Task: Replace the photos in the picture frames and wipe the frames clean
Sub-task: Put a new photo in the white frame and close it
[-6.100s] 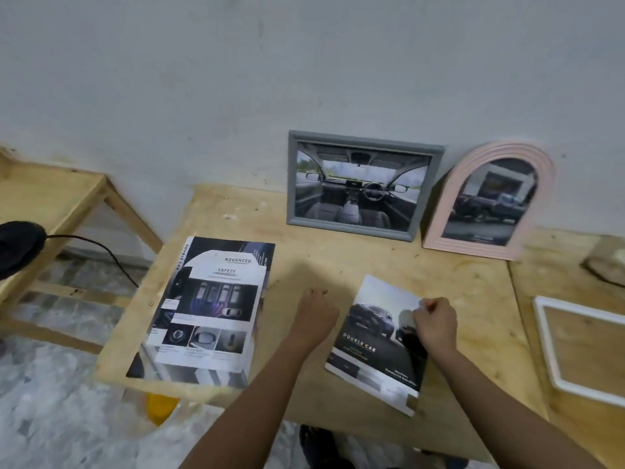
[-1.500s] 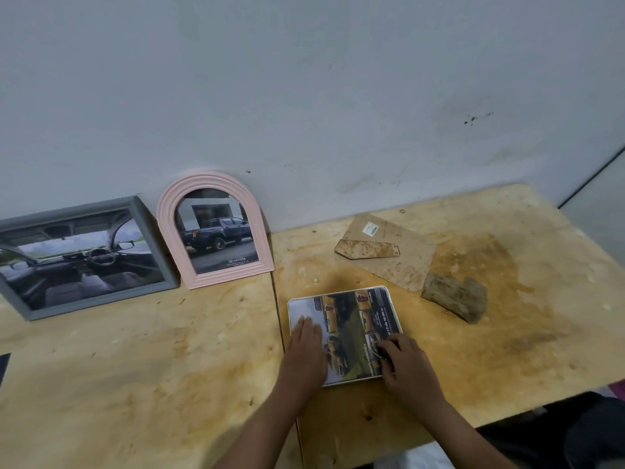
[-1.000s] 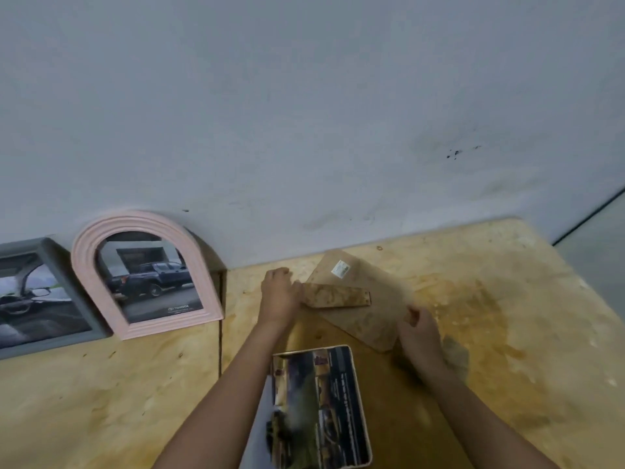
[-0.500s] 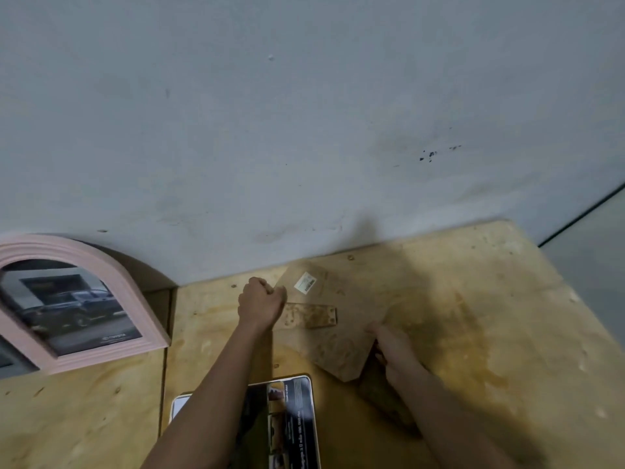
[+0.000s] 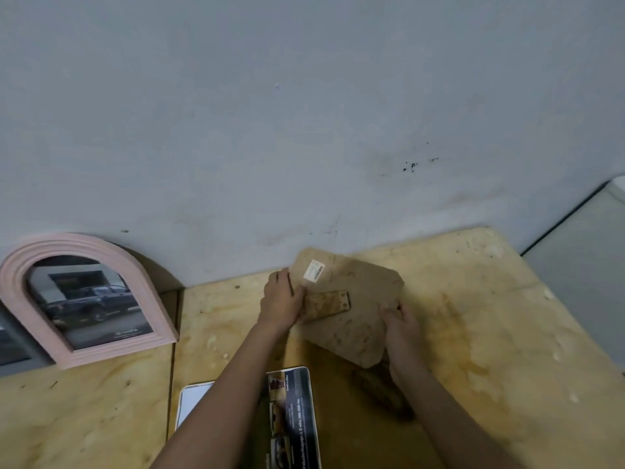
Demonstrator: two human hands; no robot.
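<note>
A brown fibreboard frame backing [image 5: 351, 313] with a white sticker and a stand flap is lifted at a tilt above the table, near the wall. My left hand [image 5: 282, 301] grips its left edge over the flap. My right hand [image 5: 400, 321] holds its lower right edge. Below my arms lies a white frame [image 5: 192, 397] face down with a car photo [image 5: 292, 411] on it, partly hidden by my left forearm. A pink arched frame [image 5: 84, 296] with a pickup photo leans on the wall at the left.
A brown cloth-like lump [image 5: 382, 390] lies on the plywood table [image 5: 490, 333] under my right forearm. A grey frame's corner [image 5: 13, 346] shows at the far left. The wall runs close behind. The table's right edge falls away at the right.
Both hands left the white frame with the photo, reached toward the wall and took hold of the brown backing. It is now raised and tilted off the table.
</note>
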